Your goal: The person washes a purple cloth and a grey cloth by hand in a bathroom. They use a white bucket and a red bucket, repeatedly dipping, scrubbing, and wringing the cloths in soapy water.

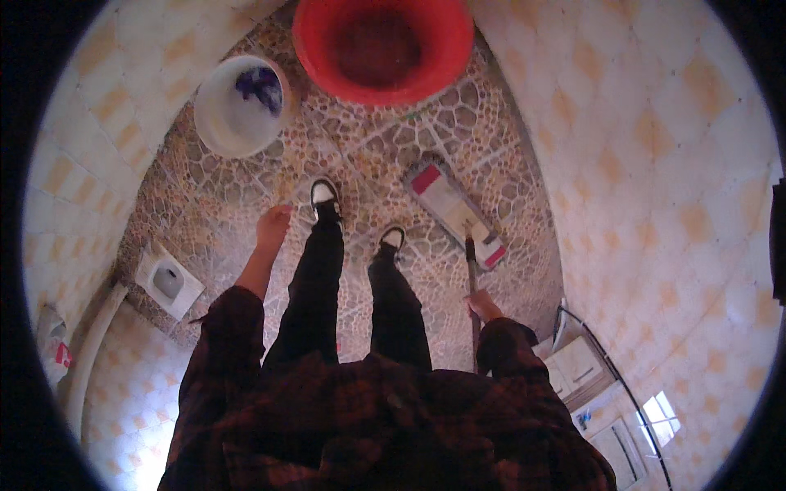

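Note:
My right hand (484, 305) grips the long handle (472, 270) of a flat floor mop on my right. The mop's flat head (451, 212), pale with red ends and a grey fringe, lies slantwise on the pebble-patterned floor (368, 159). To the left of my legs hangs my left hand (274, 226), its fingers curled in and nothing visible in them. Ahead of that hand stands a white bucket (215, 132) with a dark purple cloth or mop piece (261, 86) inside. My shoes (324, 192) are on the floor between both hands.
A large red plastic tub (307, 55) stands at the far end between tiled walls (651, 153). On the left, a squat toilet (167, 281) is set in the floor. Behind me at right are a cabinet (574, 368) and a black hose or cable (626, 377) along the wall.

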The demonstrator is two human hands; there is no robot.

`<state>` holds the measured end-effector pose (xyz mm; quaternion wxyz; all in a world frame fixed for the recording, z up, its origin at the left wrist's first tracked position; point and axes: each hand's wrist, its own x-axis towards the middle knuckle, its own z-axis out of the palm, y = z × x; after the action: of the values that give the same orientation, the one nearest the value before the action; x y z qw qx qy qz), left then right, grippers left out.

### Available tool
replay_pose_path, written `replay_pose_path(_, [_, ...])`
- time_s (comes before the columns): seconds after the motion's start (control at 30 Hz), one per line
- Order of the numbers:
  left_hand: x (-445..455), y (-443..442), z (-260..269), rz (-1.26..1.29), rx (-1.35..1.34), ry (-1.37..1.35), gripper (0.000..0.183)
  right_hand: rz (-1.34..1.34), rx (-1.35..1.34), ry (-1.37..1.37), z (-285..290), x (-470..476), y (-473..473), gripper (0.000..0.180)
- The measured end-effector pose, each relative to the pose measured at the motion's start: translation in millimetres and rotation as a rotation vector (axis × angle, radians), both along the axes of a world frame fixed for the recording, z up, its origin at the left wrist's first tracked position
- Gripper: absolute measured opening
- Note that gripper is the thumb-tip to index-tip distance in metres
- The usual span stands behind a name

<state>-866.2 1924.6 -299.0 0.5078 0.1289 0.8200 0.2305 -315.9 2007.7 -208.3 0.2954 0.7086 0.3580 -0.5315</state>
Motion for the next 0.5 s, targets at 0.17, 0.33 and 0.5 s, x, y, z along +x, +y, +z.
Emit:
replay_pose_path(0.17, [69, -7, -26, -0.435, -0.036, 0.157, 0.02, -0.107, 0.047, -0.037, 31, -2, -17, 0.016])
replay_pose_path(0.33, [175, 1, -50, -0.452, 0.007, -0.031, 0.032, -0.189, -0.074, 0.02, 99, -19, -6, 0.02])
replay_pose_path(0.5, [240, 18, -40, -0.51, -0.129, -0.084, 0.039, 0.068, -0.066, 0.12, 144, -45, -19, 0.027])
